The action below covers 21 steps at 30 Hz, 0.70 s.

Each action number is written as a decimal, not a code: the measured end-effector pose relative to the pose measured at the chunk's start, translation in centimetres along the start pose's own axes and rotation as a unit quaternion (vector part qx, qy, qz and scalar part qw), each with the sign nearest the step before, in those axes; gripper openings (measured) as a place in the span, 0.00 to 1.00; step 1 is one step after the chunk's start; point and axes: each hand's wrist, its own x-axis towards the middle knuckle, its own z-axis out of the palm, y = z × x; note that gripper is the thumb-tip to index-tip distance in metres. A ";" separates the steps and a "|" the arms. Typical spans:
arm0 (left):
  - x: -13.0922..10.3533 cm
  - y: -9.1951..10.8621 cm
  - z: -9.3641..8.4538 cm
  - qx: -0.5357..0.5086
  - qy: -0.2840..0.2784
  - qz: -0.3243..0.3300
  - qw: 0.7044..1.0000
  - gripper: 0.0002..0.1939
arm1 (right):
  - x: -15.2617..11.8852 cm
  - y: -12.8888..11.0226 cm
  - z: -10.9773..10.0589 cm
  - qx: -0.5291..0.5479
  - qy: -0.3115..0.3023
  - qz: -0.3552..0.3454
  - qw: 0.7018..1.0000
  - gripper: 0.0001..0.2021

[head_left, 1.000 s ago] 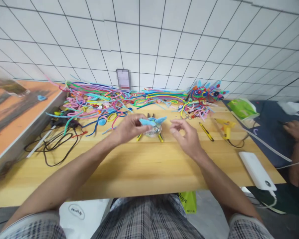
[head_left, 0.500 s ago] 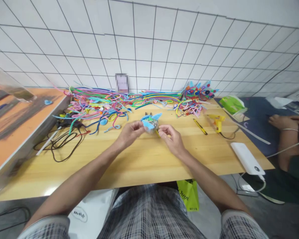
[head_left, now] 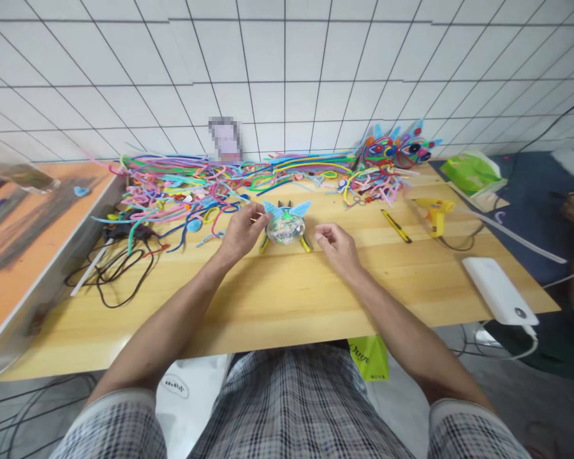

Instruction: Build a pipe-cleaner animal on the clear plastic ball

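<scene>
Pale wooden tabletop [head_left: 268,299], white tiled wall [head_left: 263,57] behind. Left hand [head_left: 243,233] bent-fingered beside clear round glossy craft body [head_left: 287,231], can't tell if gripping; right hand [head_left: 339,247] loosely curled nearby, seemingly empty. Body mid-table, yellow-handled pliers [head_left: 306,245] poking out both sides. Probably light, slick; blue fuzzy ears [head_left: 300,209] likely bend, hold round sides.

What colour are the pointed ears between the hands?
The ears are light blue; head view.

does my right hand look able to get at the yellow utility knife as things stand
Probably yes: the right hand seems to hold nothing, and only wooden tabletop shows between it and the utility knife, which lies a little farther out to its right.
</scene>
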 end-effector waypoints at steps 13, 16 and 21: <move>-0.6 -0.5 0.7 -0.027 0.031 0.007 0.999 0.16 | -0.2 -0.1 0.8 0.012 -0.014 0.021 1.000 0.13; -0.7 -0.5 1.1 -0.032 0.047 0.020 0.998 0.21 | 0.1 0.1 1.0 0.032 -0.021 0.045 0.998 0.16; -0.6 -0.8 1.6 -0.034 0.067 0.028 0.997 0.24 | 2.4 0.5 1.2 0.047 -0.074 0.059 0.994 0.36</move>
